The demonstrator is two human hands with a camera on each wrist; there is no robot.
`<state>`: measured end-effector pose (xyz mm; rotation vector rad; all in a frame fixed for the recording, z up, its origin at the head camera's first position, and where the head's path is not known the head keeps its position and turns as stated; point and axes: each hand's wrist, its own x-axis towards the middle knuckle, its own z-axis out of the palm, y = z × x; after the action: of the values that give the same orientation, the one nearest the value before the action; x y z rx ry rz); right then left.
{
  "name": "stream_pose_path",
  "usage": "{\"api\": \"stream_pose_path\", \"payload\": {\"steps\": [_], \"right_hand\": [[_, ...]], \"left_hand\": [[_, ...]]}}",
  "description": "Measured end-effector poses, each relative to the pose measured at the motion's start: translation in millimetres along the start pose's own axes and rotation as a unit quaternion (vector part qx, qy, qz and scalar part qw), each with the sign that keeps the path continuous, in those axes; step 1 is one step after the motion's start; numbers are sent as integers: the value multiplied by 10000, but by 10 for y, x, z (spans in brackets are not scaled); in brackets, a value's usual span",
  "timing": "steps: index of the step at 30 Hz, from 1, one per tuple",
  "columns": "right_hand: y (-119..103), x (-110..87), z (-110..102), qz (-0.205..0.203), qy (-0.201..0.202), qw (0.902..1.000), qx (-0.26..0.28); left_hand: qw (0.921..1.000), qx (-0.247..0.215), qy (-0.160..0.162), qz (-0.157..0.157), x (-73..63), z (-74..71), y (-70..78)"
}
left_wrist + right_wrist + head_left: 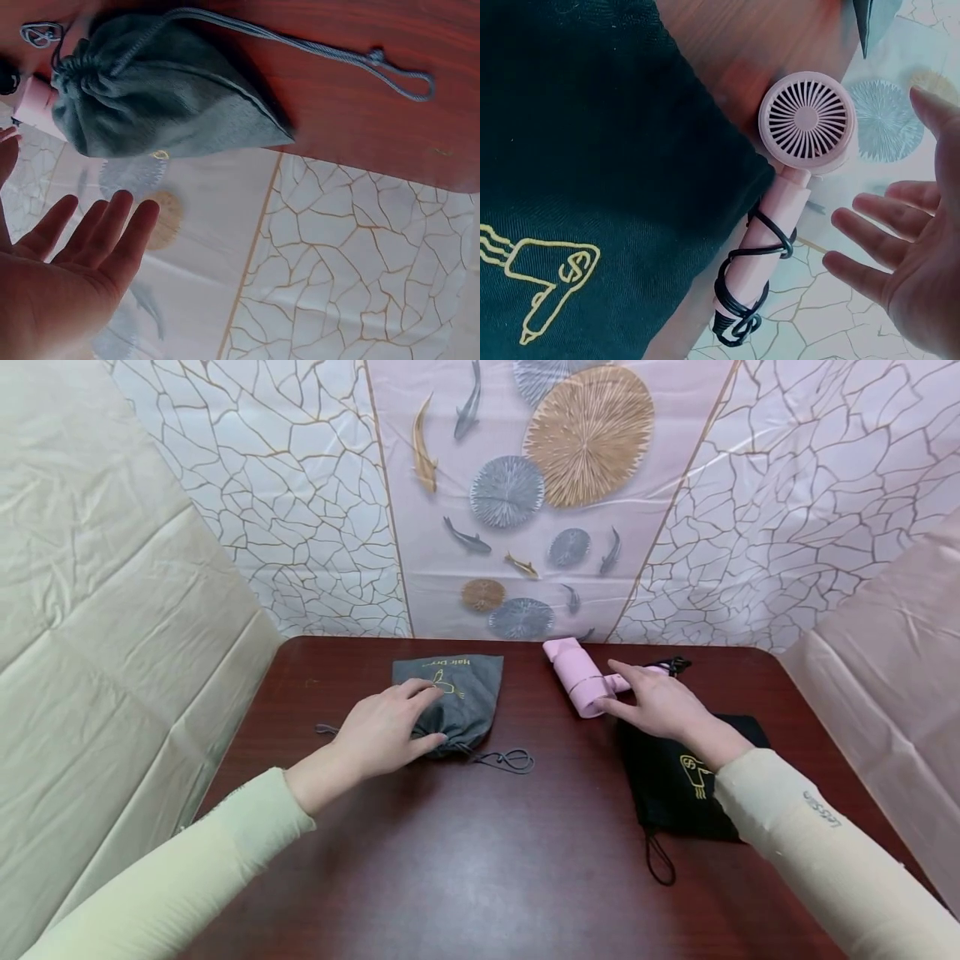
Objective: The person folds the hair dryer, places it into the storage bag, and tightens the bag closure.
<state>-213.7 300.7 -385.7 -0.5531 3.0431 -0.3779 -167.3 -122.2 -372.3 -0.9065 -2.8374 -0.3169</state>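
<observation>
A grey drawstring pouch with yellow print lies at the table's back left, its cord trailing to the right. My left hand hovers over its gathered neck, fingers apart; in the left wrist view the pouch sits beyond the fingers, not held. At the back right lies a pink hair dryer, a black cord wound about its handle. My right hand is spread above the dryer's handle and a black drawstring pouch. In the right wrist view, a gap shows between fingers and dryer.
The dark red-brown table ends at a patterned backdrop behind. Pale fabric walls stand close on left and right. A cord loop of the black pouch lies on the table at its front.
</observation>
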Motion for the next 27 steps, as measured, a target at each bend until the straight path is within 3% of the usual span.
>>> {"api": "stream_pose_path", "payload": {"steps": [7, 13, 27], "right_hand": [[-58, 203, 124, 185, -168, 9996, 148], [-130, 450, 262, 303, -309, 9988, 235], [-102, 788, 523, 497, -515, 9973, -146]], "left_hand": [[9992, 53, 257, 289, -69, 132, 79], [9988, -57, 382, 317, -116, 220, 128], [9932, 292, 808, 791, -343, 435, 255]]}}
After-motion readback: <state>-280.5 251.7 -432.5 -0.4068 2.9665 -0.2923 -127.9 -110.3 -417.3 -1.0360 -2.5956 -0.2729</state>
